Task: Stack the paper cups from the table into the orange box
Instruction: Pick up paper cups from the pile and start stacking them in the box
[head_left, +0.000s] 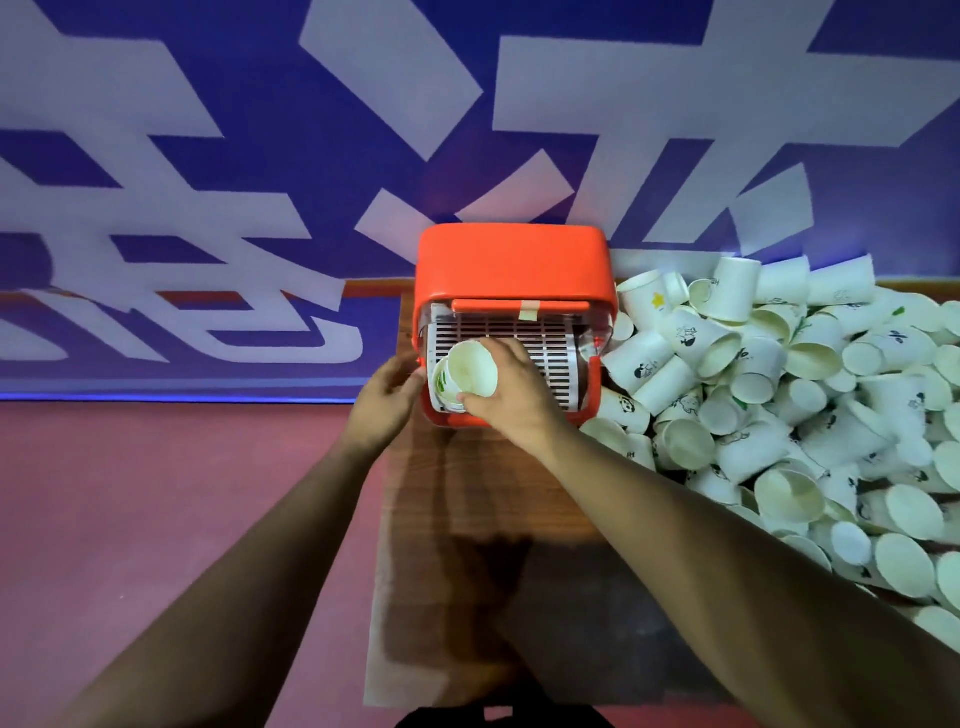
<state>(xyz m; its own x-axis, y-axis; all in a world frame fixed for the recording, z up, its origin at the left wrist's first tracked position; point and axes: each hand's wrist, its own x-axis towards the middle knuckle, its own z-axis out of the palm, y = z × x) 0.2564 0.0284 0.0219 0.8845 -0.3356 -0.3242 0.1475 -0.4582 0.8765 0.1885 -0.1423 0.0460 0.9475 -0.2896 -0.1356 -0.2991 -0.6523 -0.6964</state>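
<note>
The orange box (511, 260) stands on the wooden table (493, 493) with its opening toward me and a white slotted grid inside. My right hand (511, 387) grips a white paper cup (471, 368) at the box's left front corner, directly over another cup (444, 387) lying inside the box. My left hand (387, 395) rests against the box's left front edge, fingers relaxed. A large heap of white paper cups (789, 395) covers the table to the right of the box.
The table's left edge runs just left of the box, with red floor (156, 519) beyond it. A blue wall with large white shapes (260, 156) rises behind. Bare wood lies between the box and me.
</note>
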